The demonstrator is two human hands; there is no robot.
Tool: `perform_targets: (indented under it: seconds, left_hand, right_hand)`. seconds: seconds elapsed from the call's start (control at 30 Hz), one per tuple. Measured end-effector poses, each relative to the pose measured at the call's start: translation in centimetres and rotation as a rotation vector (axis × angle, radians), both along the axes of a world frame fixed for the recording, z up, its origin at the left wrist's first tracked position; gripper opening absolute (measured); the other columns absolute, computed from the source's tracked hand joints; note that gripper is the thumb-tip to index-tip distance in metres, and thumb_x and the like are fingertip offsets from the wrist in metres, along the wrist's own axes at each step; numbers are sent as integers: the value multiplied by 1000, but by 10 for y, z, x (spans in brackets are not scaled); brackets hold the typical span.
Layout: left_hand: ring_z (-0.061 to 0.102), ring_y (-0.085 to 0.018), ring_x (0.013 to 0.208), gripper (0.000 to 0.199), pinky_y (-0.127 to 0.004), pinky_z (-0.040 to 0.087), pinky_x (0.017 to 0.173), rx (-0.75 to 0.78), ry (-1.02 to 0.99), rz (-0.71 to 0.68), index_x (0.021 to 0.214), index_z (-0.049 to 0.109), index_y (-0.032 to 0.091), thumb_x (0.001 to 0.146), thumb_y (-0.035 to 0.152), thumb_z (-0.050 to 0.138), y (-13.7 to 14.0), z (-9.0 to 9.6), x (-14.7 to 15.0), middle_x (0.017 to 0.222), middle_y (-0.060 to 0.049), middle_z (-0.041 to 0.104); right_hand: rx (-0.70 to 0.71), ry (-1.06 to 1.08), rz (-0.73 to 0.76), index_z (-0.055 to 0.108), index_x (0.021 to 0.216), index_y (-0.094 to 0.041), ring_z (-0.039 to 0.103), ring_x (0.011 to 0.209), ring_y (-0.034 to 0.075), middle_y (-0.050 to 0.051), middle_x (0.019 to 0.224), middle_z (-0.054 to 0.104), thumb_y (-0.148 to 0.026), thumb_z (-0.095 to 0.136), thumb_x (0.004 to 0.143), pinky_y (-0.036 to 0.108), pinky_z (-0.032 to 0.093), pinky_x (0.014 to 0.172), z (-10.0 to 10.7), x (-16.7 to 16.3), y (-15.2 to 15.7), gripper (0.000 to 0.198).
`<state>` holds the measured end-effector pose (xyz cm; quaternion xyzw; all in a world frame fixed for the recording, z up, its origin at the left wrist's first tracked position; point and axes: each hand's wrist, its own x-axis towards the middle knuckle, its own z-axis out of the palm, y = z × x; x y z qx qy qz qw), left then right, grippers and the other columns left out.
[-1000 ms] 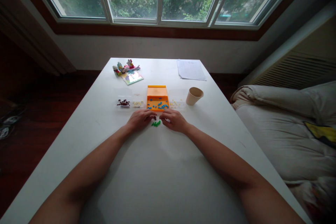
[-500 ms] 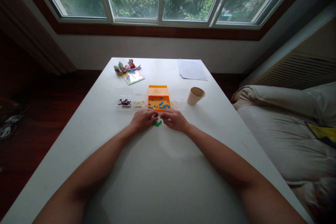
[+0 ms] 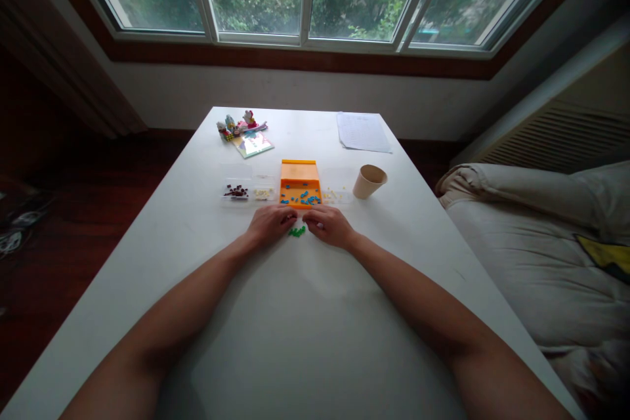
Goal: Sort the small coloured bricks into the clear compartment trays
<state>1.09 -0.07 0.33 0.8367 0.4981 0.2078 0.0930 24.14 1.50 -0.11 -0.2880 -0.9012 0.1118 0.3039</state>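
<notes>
My left hand (image 3: 271,224) rests on the white table with its fingers curled together in a pinch. Whatever it holds, if anything, is too small to name. Facing it across a narrow gap, my right hand (image 3: 329,223) is also closed, and a small pale spot shows by its fingers. Between and just below the fingertips lies a cluster of small green bricks (image 3: 297,231). Right behind both hands stands an open orange box (image 3: 300,171) with several small blue bricks (image 3: 304,197) in its front part.
Left of the box, clear trays hold dark brown pieces (image 3: 236,191) and cream pieces (image 3: 263,194); another holds pale bits (image 3: 335,195) at right. A paper cup (image 3: 369,182), paper sheets (image 3: 363,132), small brick figures (image 3: 230,126) and a card (image 3: 252,144) stand farther off.
The view has shifted slightly. Both hands stay in nearly the same place by the green bricks, with small finger movements; a dark speck between the fingertips no longer shows.
</notes>
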Motion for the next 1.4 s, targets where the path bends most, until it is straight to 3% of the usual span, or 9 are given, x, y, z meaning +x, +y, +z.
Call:
perform_targets:
  seconds: [0.37,0.53,0.7,0.87,1.07,1.4]
  left_hand:
    - [64,-19,78,19,-28,42,66,5,-13,19,95,72,25,92,33,55,1,2,-10,88,-4,72]
    - [64,-18,77,22,-28,43,68,-19,-79,44,95,72,24,94,34,53,4,0,-12,89,-4,73]
    - [65,-18,76,26,-28,45,71,-9,-202,140,100,72,22,96,35,51,11,-3,-20,86,-4,74]
    - [66,-18,78,25,-28,46,75,-4,-210,126,99,72,21,95,34,52,12,-4,-20,85,-4,74]
    - [67,-18,79,26,-29,47,75,0,-204,116,100,72,21,96,36,52,12,-6,-19,86,-5,75]
    - [64,-17,74,24,-27,44,70,-23,-203,125,99,73,21,95,34,52,12,-5,-18,83,-3,74]
  right_hand:
    - [-23,-5,19,66,93,-21,57,74,16,3,81,64,-19,54,92,26,44,73,4,4,0,13]
    - [47,-53,24,66,94,-22,58,79,17,4,85,65,-19,54,93,29,45,75,7,3,-4,13]
    - [116,-141,168,68,106,-23,61,101,21,7,104,69,-20,56,92,35,48,89,17,-12,-20,18]
    - [176,-232,334,63,127,-23,50,131,24,8,132,64,-23,55,96,44,38,112,16,-28,-30,32]
    - [179,-252,322,66,122,-23,54,127,22,6,127,68,-22,53,97,42,39,113,13,-26,-25,28]
    - [189,-194,201,69,104,-22,61,110,21,6,114,70,-24,56,97,37,48,96,5,-14,-8,15]
